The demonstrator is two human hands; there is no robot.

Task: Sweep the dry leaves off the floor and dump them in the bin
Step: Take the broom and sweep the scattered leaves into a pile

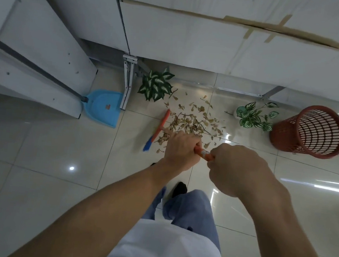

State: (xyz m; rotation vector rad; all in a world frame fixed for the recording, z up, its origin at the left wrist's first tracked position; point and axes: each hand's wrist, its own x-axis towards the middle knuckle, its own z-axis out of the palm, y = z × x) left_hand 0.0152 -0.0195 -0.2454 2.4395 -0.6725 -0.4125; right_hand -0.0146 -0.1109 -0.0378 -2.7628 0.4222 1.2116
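Dry leaves (191,122): loose pile on tiled floor (52,156), between two variegated plants (156,83) (254,115).
Broom (160,127): orange head, blue bristles, at the pile's left edge; left hand (181,149) and right hand (238,169) both grip its handle.
Red mesh bin (281,141): right of pile.
Blue dustpan (104,107): left of pile.

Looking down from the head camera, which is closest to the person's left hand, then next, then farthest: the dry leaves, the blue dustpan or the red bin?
From the left hand, gripping the broom handle:
1. Dry leaves, just ahead of it.
2. Blue dustpan, off to the left.
3. Red bin, far right, past the right hand.
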